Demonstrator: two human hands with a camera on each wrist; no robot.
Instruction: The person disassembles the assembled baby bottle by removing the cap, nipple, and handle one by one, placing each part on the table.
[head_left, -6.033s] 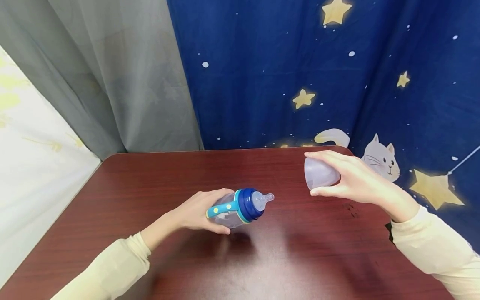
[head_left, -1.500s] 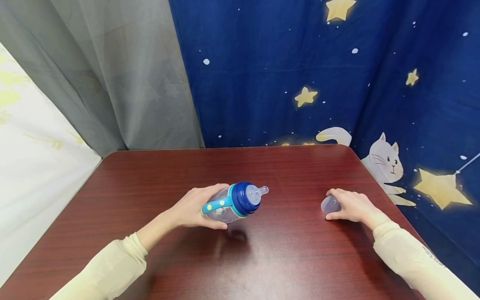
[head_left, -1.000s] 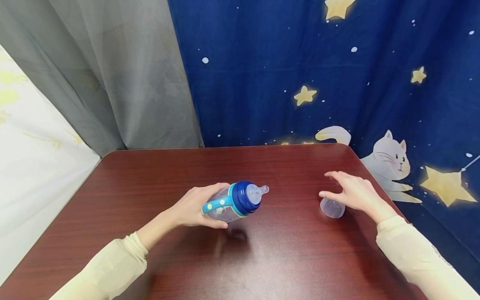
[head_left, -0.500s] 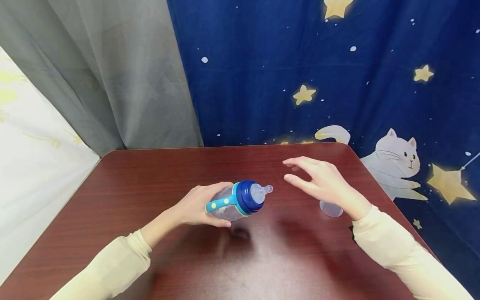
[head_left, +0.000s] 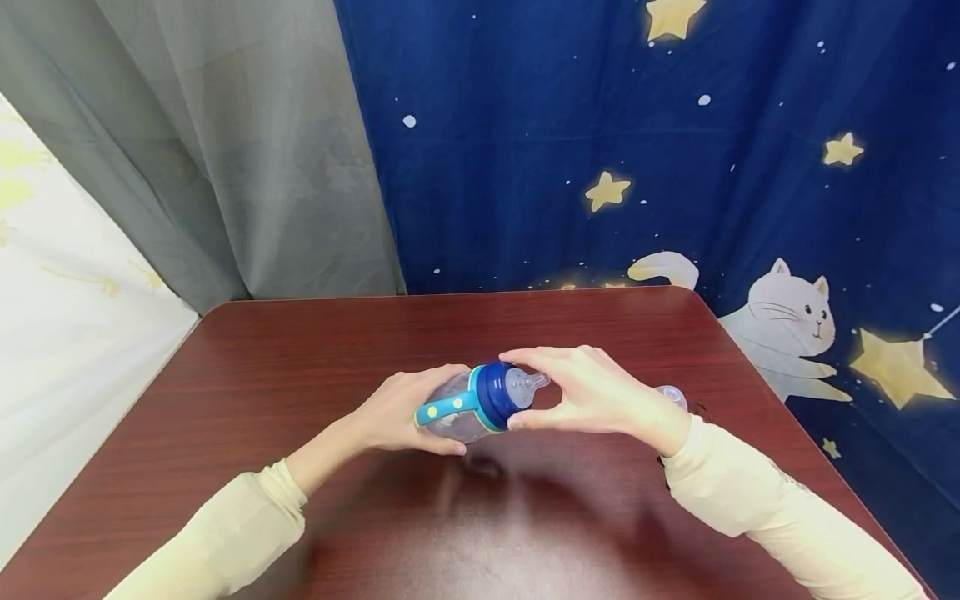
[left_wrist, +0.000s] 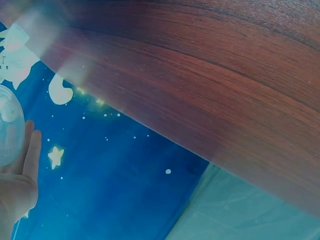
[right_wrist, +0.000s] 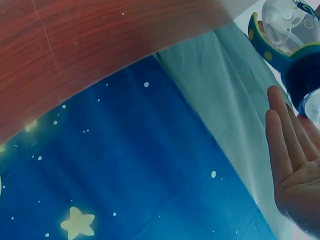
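In the head view, my left hand grips the clear body of a baby bottle and holds it tilted above the table, its teat to the right. A dark blue collar and a turquoise handle with yellow dots are on it. The thumb and fingers of my right hand lie on opposite sides of the collar, around the clear teat. The right wrist view shows the bottle's collar beside these fingers. The bottle's clear base appears at the left wrist view's edge. Partly hidden behind my right wrist, a clear cap sits on the table.
The dark red-brown wooden table extends under both arms. Behind it hang a grey curtain and a blue one with stars and a cat. White fabric hangs along the left side.
My right hand set the clear cap down on the table's right side and let go. It then moved left to the bottle's collar. My left hand kept holding the bottle nearly still.
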